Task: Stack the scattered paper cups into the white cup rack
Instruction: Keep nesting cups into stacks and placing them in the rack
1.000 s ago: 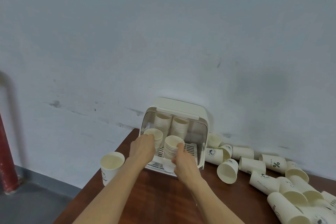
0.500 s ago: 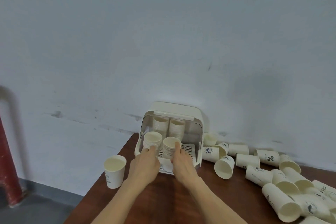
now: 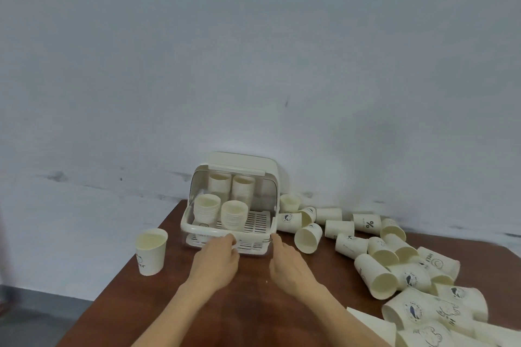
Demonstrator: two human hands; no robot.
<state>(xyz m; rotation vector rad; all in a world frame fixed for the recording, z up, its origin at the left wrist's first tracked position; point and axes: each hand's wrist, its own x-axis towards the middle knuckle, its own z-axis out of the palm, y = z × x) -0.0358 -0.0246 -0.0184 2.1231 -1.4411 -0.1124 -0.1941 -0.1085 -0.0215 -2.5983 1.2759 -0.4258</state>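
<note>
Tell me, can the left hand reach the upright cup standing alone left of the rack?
Probably yes. The left hand holds nothing, and only bare table lies between it and the upright cup, which stands apart from the rack.

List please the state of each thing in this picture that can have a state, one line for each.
cup rack: lid up, front open, four stacks inside
lone cup: upright, left of the rack
scattered cups: mostly lying on their sides, right of the rack
left hand: holds nothing, fingers at the rack's front edge
right hand: holds nothing, fingers straight, close to the rack's front right corner
</note>
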